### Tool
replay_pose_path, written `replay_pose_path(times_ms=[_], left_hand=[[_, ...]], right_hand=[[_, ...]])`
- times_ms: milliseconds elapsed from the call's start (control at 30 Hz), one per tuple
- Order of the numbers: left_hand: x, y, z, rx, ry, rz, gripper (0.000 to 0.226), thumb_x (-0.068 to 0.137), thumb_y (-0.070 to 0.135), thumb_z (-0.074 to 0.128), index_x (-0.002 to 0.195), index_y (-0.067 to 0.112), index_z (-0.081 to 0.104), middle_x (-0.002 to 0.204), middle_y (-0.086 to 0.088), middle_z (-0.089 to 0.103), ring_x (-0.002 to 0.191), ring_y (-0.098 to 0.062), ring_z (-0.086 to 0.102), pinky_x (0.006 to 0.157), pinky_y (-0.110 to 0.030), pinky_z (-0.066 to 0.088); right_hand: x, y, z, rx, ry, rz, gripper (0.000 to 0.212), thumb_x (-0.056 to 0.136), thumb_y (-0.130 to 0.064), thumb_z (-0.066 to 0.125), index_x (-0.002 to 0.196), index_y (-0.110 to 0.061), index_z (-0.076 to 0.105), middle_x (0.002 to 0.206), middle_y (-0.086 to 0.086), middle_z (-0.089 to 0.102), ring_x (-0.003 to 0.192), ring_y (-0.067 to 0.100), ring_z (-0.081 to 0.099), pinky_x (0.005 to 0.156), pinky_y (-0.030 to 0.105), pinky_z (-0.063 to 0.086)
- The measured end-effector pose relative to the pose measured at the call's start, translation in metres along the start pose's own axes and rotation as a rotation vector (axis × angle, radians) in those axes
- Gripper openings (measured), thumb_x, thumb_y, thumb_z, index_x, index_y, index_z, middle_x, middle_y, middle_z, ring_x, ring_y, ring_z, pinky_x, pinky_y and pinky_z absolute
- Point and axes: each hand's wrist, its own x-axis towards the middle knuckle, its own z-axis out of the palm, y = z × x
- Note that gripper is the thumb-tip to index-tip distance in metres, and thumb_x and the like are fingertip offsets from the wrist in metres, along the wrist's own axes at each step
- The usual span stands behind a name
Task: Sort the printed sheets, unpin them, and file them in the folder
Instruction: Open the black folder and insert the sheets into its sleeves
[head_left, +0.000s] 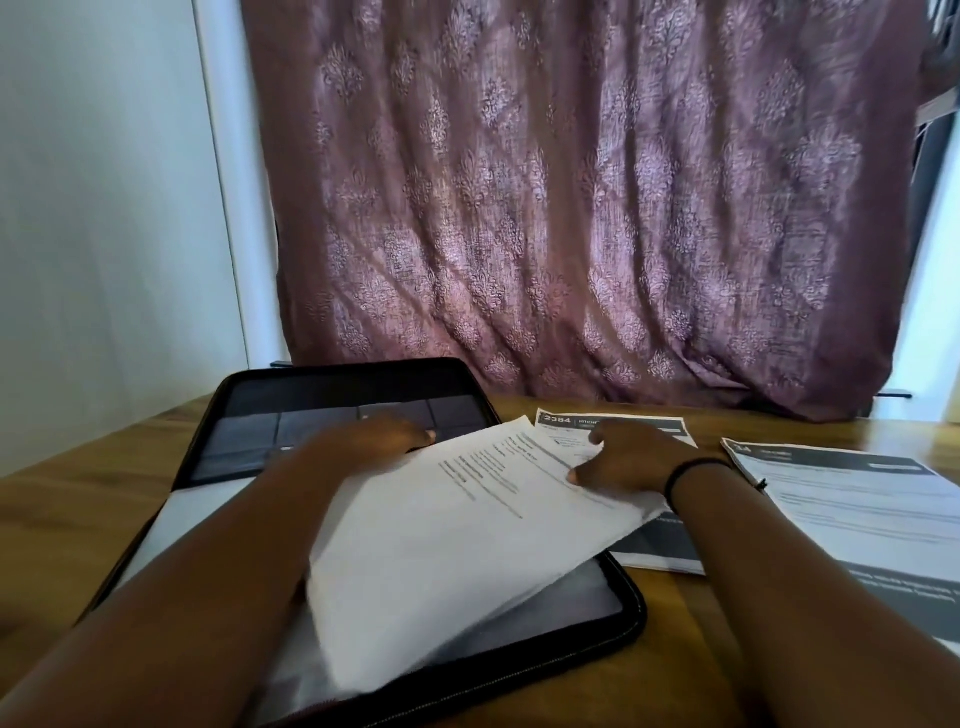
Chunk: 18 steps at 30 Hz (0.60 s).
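A black zip folder (631, 603) lies open on the wooden table, its pocketed lid toward the curtain. White printed sheets (441, 540) lie tilted across its lower half. My left hand (369, 434) holds the sheets' far left corner above the lid pockets, fingers curled over the edge. My right hand (628, 457) grips the sheets' right edge, thumb on top. Under that hand lies a printed sheet (561, 422) headed 2384. Another stack of printed sheets (852, 499), pinned at its left edge, lies further right.
The wooden table (78, 499) runs to a white wall on the left. A purple patterned curtain (571, 208) hangs just behind the table's far edge. A clear plastic sleeve (296, 680) shows inside the folder near me.
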Motion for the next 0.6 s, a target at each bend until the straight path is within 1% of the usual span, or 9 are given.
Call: replay_pose_path(times_ms=[67,133,167,233,267,300,367,433,600], left_hand=[[0.0,-0.001,0.0,-0.087,-0.004,-0.024,0.039,0.098,0.033,0.049,0.126,0.007,0.06,0.134,-0.014,0.055,0.127,-0.032,0.048,0.097,-0.035,0.037],[-0.001,-0.004,-0.001,-0.116,-0.054,0.008,0.036,0.096,0.04,0.051,0.113,0.014,0.069,0.121,-0.008,0.065,0.115,-0.029,0.058,0.098,-0.035,0.042],[0.0,-0.007,-0.001,-0.119,-0.074,0.01,0.035,0.091,0.047,0.053,0.103,0.02,0.072,0.113,-0.004,0.069,0.108,-0.025,0.063,0.101,-0.037,0.043],[0.002,-0.01,0.0,-0.169,-0.101,0.001,0.033,0.08,0.054,0.062,0.089,0.025,0.075,0.1,0.002,0.073,0.098,-0.02,0.067,0.101,-0.039,0.045],[0.002,-0.01,0.0,-0.192,-0.118,0.014,0.027,0.079,0.05,0.065,0.085,0.026,0.075,0.097,0.004,0.074,0.096,-0.017,0.068,0.098,-0.035,0.047],[0.0,-0.006,0.001,-0.202,-0.14,0.029,0.021,0.08,0.046,0.066,0.084,0.027,0.075,0.097,0.006,0.073,0.096,-0.015,0.067,0.097,-0.031,0.048],[-0.004,-0.003,0.001,-0.195,-0.166,0.047,0.029,0.072,0.053,0.069,0.088,0.03,0.077,0.104,0.008,0.073,0.101,-0.012,0.066,0.102,-0.031,0.045],[-0.012,0.0,0.001,-0.206,-0.215,0.052,0.035,0.07,0.058,0.069,0.093,0.032,0.076,0.109,0.008,0.072,0.104,-0.012,0.066,0.106,-0.034,0.042],[-0.028,0.004,0.001,-0.386,-0.273,0.028,0.037,0.094,0.047,0.048,0.102,0.021,0.072,0.106,-0.001,0.073,0.099,-0.02,0.069,0.094,-0.034,0.051]], right_hand=[[-0.003,0.002,-0.008,0.057,-0.063,0.002,0.027,0.078,-0.038,0.075,0.096,-0.021,0.064,0.111,0.002,0.064,0.093,0.015,0.059,0.074,0.027,0.045],[-0.007,0.01,-0.016,0.226,-0.272,0.068,0.021,0.073,-0.032,0.079,0.084,-0.018,0.069,0.093,0.003,0.072,0.078,0.016,0.065,0.066,0.028,0.051],[-0.01,0.016,-0.02,0.364,-0.416,0.121,0.027,0.071,-0.028,0.082,0.09,-0.012,0.072,0.092,0.007,0.073,0.08,0.021,0.068,0.069,0.032,0.055],[-0.014,0.028,-0.024,0.613,-0.607,0.195,0.045,0.069,-0.025,0.084,0.107,-0.004,0.073,0.107,0.015,0.072,0.101,0.032,0.067,0.094,0.044,0.053],[-0.016,0.032,-0.024,0.723,-0.644,0.205,0.043,0.072,-0.024,0.081,0.108,-0.003,0.073,0.111,0.017,0.07,0.105,0.033,0.066,0.1,0.046,0.049],[-0.015,0.035,-0.022,0.829,-0.677,0.201,0.037,0.077,-0.023,0.077,0.106,-0.002,0.073,0.11,0.018,0.071,0.1,0.032,0.068,0.096,0.044,0.051],[-0.011,0.037,-0.014,1.004,-0.746,0.185,0.03,0.083,-0.018,0.072,0.106,0.001,0.071,0.103,0.02,0.072,0.085,0.031,0.072,0.078,0.04,0.059],[-0.009,0.033,-0.006,1.058,-0.796,0.182,0.025,0.088,-0.009,0.064,0.109,0.004,0.067,0.101,0.022,0.071,0.081,0.033,0.072,0.068,0.04,0.06],[-0.008,0.031,-0.007,0.99,-0.668,0.056,0.033,0.09,0.006,0.051,0.122,0.006,0.061,0.119,0.024,0.065,0.094,0.031,0.07,0.078,0.034,0.058]])
